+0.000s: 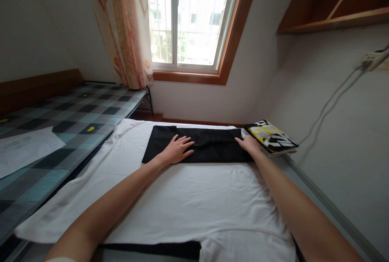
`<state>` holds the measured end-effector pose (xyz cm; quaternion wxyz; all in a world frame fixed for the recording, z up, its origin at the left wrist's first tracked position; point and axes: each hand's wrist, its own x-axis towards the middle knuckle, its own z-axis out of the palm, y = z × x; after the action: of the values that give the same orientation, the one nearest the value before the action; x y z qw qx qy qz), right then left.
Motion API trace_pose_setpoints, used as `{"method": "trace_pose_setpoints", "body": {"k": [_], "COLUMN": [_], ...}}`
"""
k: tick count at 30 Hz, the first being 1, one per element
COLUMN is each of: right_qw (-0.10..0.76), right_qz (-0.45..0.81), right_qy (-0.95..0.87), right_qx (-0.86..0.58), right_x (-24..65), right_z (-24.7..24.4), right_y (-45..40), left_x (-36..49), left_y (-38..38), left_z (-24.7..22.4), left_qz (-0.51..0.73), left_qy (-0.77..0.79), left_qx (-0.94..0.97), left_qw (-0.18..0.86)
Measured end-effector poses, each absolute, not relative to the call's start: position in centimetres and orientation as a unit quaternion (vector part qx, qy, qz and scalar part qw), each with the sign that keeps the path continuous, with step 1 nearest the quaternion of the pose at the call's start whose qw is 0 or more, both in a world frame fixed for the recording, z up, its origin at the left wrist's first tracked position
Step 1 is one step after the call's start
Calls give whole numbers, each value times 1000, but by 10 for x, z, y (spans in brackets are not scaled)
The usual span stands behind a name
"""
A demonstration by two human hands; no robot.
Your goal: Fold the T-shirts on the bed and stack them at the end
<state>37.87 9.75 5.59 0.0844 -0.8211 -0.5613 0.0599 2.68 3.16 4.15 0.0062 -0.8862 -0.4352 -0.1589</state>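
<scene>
A black cloth [212, 150], folded into a long flat strip, lies across the far part of a white cloth [188, 197] spread over the surface before me. My left hand [178, 149] rests on the left half of the black strip, its fingers spread flat. At the strip's right end is my right hand [247, 144], thumb pointing left over the black cloth; its other fingers are mostly hidden, and what they hold cannot be made out. Just beyond that hand lies a folded black, white and yellow patterned item [273, 137].
A checkered mattress [103, 110] with a white paper sheet [27, 148] stands on the left. Ahead are a curtain [127, 31] and a window [194, 22]. A wooden shelf [340, 22] and a socket with a cable [371, 61] are on the right wall.
</scene>
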Motion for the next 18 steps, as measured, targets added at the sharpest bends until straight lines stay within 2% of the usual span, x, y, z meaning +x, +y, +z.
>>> {"method": "trace_pose_setpoints", "body": {"k": [8, 18], "right_qw": [76, 92], "right_qz": [83, 87], "right_qy": [-593, -605], "right_qx": [-797, -786], "right_x": [385, 392], "right_z": [57, 53], "right_y": [96, 103], "left_x": [78, 143], "left_y": [61, 54], "left_z": [67, 34], "left_qz": [-165, -137], "left_qy": [-422, -401], "left_qx": [-891, -905], "left_qw": [-9, -43]}}
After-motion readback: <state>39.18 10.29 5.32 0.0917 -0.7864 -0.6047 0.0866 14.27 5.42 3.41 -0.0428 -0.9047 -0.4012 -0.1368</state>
